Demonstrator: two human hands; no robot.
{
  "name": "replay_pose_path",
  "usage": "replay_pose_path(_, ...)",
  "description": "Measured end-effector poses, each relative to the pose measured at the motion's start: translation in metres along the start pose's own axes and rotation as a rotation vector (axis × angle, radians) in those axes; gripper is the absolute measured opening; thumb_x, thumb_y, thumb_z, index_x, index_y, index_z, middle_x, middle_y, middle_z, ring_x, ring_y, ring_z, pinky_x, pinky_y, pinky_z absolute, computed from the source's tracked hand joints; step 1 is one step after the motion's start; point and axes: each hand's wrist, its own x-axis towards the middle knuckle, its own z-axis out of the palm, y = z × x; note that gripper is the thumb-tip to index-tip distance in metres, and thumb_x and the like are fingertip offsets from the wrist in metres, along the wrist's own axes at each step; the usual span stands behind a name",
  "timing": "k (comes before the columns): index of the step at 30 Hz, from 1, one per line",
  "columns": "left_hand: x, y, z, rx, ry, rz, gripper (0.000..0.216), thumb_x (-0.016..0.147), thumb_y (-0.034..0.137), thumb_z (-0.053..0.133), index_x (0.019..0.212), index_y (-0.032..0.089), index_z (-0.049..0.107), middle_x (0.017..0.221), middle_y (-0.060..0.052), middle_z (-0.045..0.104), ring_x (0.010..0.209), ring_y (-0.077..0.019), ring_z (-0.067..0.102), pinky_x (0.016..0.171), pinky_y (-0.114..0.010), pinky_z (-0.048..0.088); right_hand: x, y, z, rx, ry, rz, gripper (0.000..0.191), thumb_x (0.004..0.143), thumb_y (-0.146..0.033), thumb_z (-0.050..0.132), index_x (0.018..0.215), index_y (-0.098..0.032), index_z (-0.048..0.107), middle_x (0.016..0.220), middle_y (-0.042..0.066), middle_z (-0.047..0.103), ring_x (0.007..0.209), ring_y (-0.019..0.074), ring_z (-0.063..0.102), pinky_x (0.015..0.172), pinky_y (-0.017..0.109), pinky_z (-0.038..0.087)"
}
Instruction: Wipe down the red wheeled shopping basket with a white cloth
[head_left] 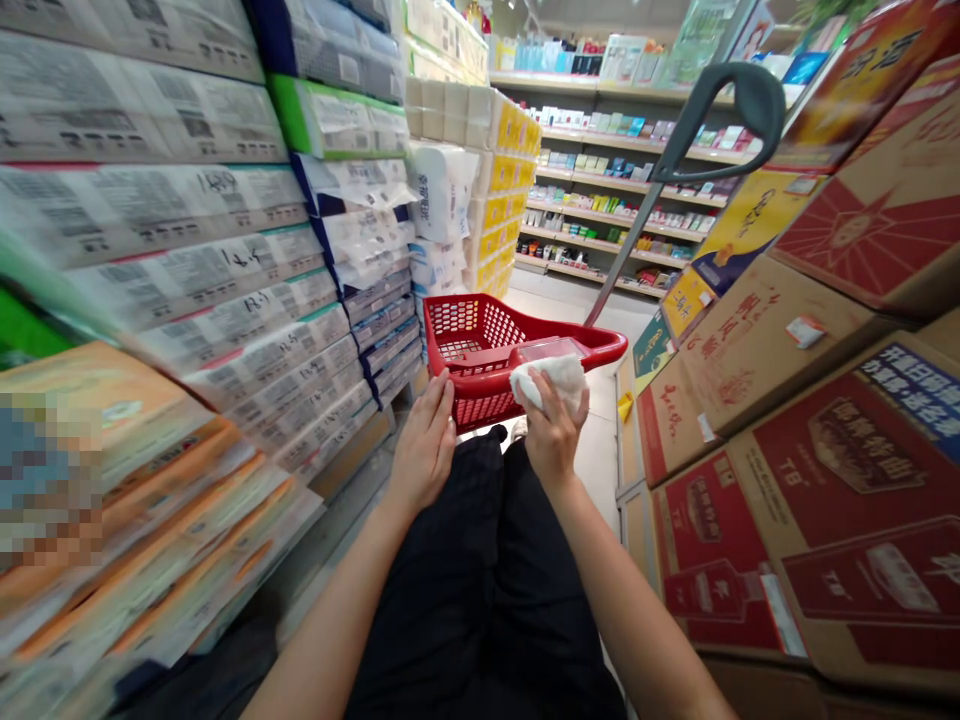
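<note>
A red plastic shopping basket (480, 325) with slotted walls is in front of my knees. Against its near left corner rests my left hand (424, 445), its fingers stretched out and the fingertips touching the rim. My right hand (555, 425) is closed on a folded white cloth (551, 375), pressed to the basket's near right rim beside a clear panel. From the basket's right end a metal pole rises to a dark grey loop handle (720, 125). Neither hand touches the handle.
On the left stand tall stacks of wrapped paper packs (247, 250) and orange packs (187, 530). Printed cartons (847, 480) are piled on the right. Shelves of small boxed goods (615, 165) line the back. Pale floor tiles (600, 400) show between the stacks.
</note>
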Motion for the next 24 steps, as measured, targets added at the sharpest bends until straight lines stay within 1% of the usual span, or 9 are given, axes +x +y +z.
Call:
replay_pose_path(3,-0.001,-0.001,-0.002,-0.004,0.000,-0.003,0.058,0.102,0.025,0.029,0.157,0.026,0.011,0.164,-0.008,0.020,0.150,-0.0218,0.022,0.122,-0.047,0.022,0.002,-0.014,0.004,0.018,0.034,0.089,0.053,0.092,-0.004,0.039,0.134,-0.029,0.058,0.137,0.007,0.061,0.133,0.0204,0.052,0.123,0.051,0.008)
replay_pose_path(6,-0.002,-0.003,-0.004,-0.002,-0.005,-0.002,0.058,0.102,0.025,0.029,0.157,0.025,0.012,0.164,-0.007,0.020,0.150,-0.0213,0.021,0.122,-0.046,0.021,0.004,-0.048,0.011,0.047,0.013,0.151,0.049,0.094,-0.007,0.038,0.133,-0.027,0.060,0.138,0.008,0.060,0.134,0.0210,0.051,0.123,0.049,0.009)
replay_pose_path(9,-0.002,-0.005,-0.005,0.000,-0.014,0.006,0.057,0.103,0.026,0.029,0.157,0.025,0.012,0.164,-0.008,0.020,0.150,-0.0212,0.021,0.122,-0.046,0.021,0.005,-0.082,0.017,0.086,-0.012,0.128,0.040,0.097,-0.013,0.041,0.128,-0.026,0.063,0.137,0.007,0.061,0.133,0.0196,0.052,0.124,0.046,0.009)
replay_pose_path(11,-0.003,-0.006,-0.005,0.000,-0.019,0.008,0.056,0.103,0.027,0.030,0.157,0.026,0.014,0.164,-0.008,0.021,0.151,-0.0211,0.020,0.122,-0.047,0.021,0.005,-0.094,0.019,0.105,-0.040,0.089,0.037,0.098,-0.017,0.044,0.130,-0.027,0.062,0.138,0.006,0.060,0.133,0.0191,0.051,0.123,0.045,0.010)
replay_pose_path(15,-0.003,-0.006,-0.005,-0.014,-0.009,0.023,0.056,0.103,0.027,0.031,0.157,0.027,0.015,0.163,-0.007,0.022,0.151,-0.0203,0.020,0.122,-0.046,0.022,0.008,-0.090,0.017,0.098,-0.087,0.022,0.043,0.100,-0.018,0.044,0.140,-0.030,0.051,0.138,0.005,0.061,0.132,0.0173,0.052,0.120,0.042,0.015)
replay_pose_path(18,-0.002,-0.005,-0.004,-0.015,0.000,0.031,0.056,0.103,0.027,0.031,0.157,0.028,0.014,0.164,-0.007,0.021,0.150,-0.0206,0.021,0.122,-0.046,0.023,0.009,-0.077,0.016,0.082,-0.132,0.011,0.048,0.099,-0.019,0.046,0.146,-0.027,0.044,0.136,0.007,0.062,0.134,0.0185,0.050,0.118,0.041,0.018)
replay_pose_path(20,-0.002,-0.004,-0.004,-0.008,-0.012,0.021,0.056,0.103,0.027,0.030,0.157,0.028,0.014,0.164,-0.007,0.021,0.150,-0.0211,0.022,0.122,-0.047,0.023,0.009,-0.072,0.018,0.050,-0.125,0.028,0.049,0.098,-0.022,0.049,0.146,-0.029,0.044,0.141,0.006,0.058,0.141,0.0222,0.041,0.119,0.045,0.017)
replay_pose_path(22,-0.001,-0.004,-0.004,-0.002,-0.026,0.015,0.056,0.103,0.026,0.029,0.157,0.027,0.013,0.164,-0.008,0.021,0.150,-0.0214,0.021,0.122,-0.047,0.023,0.008,-0.067,0.022,0.030,-0.075,0.008,0.046,0.098,-0.021,0.050,0.142,-0.033,0.049,0.144,0.004,0.055,0.146,0.0244,0.034,0.119,0.048,0.019)
replay_pose_path(24,-0.001,-0.004,-0.004,0.002,-0.030,0.019,0.057,0.103,0.025,0.028,0.157,0.026,0.011,0.164,-0.008,0.020,0.151,-0.0211,0.020,0.122,-0.047,0.022,0.008,-0.057,0.025,0.050,-0.042,-0.067,0.045,0.098,-0.016,0.048,0.138,-0.034,0.054,0.145,0.002,0.055,0.146,0.0223,0.033,0.119,0.045,0.026)
